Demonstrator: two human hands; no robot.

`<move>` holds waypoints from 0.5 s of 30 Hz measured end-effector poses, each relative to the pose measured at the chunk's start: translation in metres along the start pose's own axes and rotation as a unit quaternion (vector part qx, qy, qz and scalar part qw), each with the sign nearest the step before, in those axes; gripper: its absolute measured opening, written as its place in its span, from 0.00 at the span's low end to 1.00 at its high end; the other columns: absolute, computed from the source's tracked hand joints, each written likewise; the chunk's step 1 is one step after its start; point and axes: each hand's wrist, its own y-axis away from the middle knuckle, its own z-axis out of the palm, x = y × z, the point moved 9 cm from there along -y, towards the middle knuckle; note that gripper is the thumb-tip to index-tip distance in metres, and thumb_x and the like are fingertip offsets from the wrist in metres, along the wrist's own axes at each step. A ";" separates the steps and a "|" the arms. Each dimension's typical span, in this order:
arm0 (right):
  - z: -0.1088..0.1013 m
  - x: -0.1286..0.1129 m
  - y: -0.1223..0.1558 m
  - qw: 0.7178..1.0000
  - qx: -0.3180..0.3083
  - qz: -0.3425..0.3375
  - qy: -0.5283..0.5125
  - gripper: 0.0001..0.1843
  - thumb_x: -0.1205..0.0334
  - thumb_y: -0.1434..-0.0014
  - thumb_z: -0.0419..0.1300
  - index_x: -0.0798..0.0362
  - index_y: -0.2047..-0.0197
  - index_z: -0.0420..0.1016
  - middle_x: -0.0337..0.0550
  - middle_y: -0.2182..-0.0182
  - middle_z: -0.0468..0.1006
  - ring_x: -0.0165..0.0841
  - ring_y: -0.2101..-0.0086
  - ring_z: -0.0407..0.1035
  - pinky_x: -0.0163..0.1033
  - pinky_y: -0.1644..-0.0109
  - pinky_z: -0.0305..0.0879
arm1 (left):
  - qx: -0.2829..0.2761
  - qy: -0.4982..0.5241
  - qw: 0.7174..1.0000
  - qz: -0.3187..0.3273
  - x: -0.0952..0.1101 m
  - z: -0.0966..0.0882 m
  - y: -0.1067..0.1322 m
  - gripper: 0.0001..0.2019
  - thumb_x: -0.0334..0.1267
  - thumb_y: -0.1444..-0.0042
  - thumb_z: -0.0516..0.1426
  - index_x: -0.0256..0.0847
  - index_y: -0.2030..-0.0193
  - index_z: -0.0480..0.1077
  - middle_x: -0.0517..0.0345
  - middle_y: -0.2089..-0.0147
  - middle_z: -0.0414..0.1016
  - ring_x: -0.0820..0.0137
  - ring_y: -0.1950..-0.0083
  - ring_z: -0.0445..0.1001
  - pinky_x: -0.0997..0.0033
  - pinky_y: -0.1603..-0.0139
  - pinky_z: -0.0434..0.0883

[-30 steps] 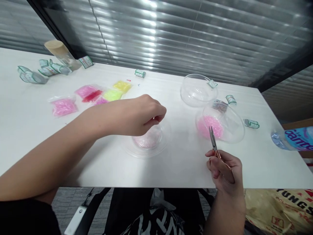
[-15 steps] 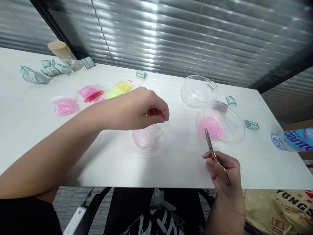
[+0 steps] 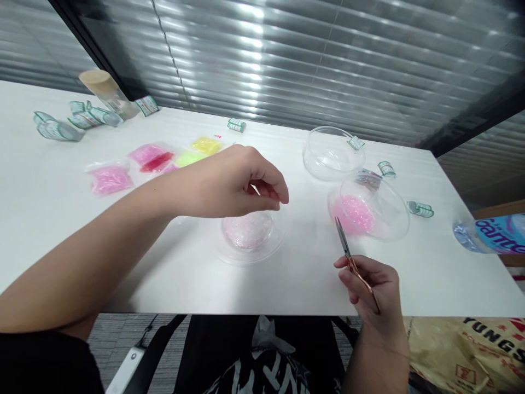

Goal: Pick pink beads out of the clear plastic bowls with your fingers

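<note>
My left hand [image 3: 233,183] hovers over a clear shallow dish [image 3: 250,236] of pale pink beads, its fingers curled in a pinch; what they hold is too small to make out. My right hand [image 3: 371,290] sits near the table's front edge, closed on small copper-coloured scissors [image 3: 348,254] whose blades point up and away. Just beyond the scissors lies a clear bowl [image 3: 371,208] with bright pink beads, tilted on its side. A second clear bowl [image 3: 333,153] stands behind it.
Bags of pink, red, yellow and green beads [image 3: 153,158] lie at the left of the white table [image 3: 61,186]. Small green-labelled packets [image 3: 76,117] and a capped jar [image 3: 109,93] sit at the far left. A water bottle [image 3: 490,235] lies at the right edge. Blinds close the back.
My left hand has risen slightly above the dish and shifted right. My right hand with the scissors has drifted left, the blades tilting further left.
</note>
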 end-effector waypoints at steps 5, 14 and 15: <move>0.018 -0.010 0.003 0.999 -0.044 -0.010 0.000 0.08 0.60 0.55 0.71 0.53 0.72 0.80 0.31 0.89 0.60 0.22 0.88 0.51 0.29 0.87 0.44 | -0.024 0.016 1.000 0.001 -0.005 0.006 -0.003 0.08 0.31 0.45 0.57 0.40 0.60 0.76 0.59 0.61 0.80 0.73 0.61 0.77 0.77 0.63 0.73; 0.069 -0.035 0.015 0.985 -0.162 -0.043 -0.050 0.08 0.63 0.58 0.71 0.52 0.71 0.80 0.28 0.89 0.56 0.22 0.85 0.47 0.30 0.83 0.44 | -0.059 0.018 0.998 0.014 0.000 0.018 -0.005 0.07 0.35 0.44 0.56 0.45 0.61 0.76 0.62 0.62 0.79 0.74 0.62 0.77 0.77 0.61 0.70; 0.072 -0.036 0.016 0.983 -0.170 -0.045 -0.054 0.09 0.63 0.59 0.71 0.52 0.71 0.80 0.28 0.89 0.56 0.22 0.86 0.46 0.30 0.83 0.44 | -0.062 0.021 0.998 0.019 0.001 0.019 -0.005 0.07 0.35 0.43 0.57 0.45 0.61 0.76 0.62 0.61 0.79 0.74 0.61 0.77 0.76 0.61 0.70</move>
